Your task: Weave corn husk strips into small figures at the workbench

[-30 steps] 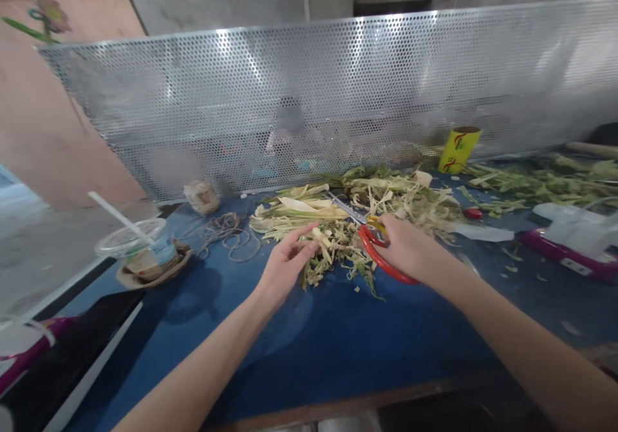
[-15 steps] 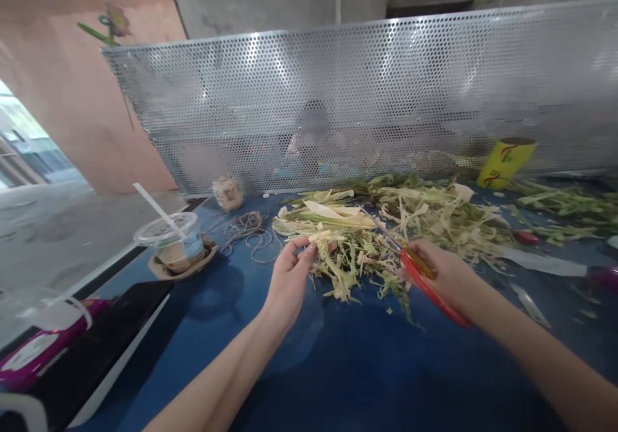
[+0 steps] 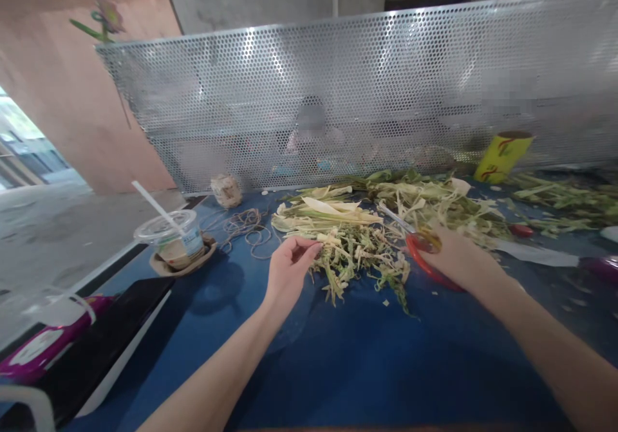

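My left hand is closed, thumb and forefinger pinching a pale dried plant stalk at the left side of a heap of cut plant pieces. In my right hand is a pair of scissors with red and yellow handles. The blades point up and left, to the right of the heap and apart from my left hand. Just behind the heap lie long pale husk leaves. A larger pile of dried leaves spreads behind the scissors.
To the left are a lidded cup with a straw, tangled twine and a black flat object. A jar and a yellow tube stand near the perforated metal screen. A knife lies right.
My right hand and the scissors have moved a little right and up, away from my left hand. My left hand stays at the heap, and the stalk there now sits lower.
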Demonstrator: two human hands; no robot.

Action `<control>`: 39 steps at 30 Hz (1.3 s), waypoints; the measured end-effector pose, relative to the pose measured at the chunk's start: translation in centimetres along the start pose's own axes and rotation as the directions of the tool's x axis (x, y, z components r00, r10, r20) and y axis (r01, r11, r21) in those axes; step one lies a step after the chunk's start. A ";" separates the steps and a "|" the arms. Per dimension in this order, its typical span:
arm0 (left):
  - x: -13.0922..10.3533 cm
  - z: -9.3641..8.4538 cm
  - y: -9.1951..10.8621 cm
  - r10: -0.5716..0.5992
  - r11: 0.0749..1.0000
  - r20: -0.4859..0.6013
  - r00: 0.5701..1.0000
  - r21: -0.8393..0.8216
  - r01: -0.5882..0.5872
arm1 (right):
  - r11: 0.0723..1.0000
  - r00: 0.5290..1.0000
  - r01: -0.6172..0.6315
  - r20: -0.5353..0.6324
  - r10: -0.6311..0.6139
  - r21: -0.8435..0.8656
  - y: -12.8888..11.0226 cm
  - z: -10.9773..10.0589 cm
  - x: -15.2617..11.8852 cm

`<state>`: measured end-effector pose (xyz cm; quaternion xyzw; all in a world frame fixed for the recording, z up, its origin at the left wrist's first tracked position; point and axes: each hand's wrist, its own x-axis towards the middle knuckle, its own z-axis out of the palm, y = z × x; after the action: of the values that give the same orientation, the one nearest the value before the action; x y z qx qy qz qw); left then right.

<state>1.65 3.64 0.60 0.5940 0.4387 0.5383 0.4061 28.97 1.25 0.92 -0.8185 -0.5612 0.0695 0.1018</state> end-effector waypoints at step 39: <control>0.7 -1.9 0.9 -0.214 0.209 0.176 0.961 0.969 -0.131 | 0.978 0.954 0.207 -0.222 -0.203 -0.009 3.2 3.5 2.0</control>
<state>-0.17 4.07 1.83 0.7718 0.6342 0.0437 0.0120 31.84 2.31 -3.23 -0.7577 -0.6277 -0.0290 0.1763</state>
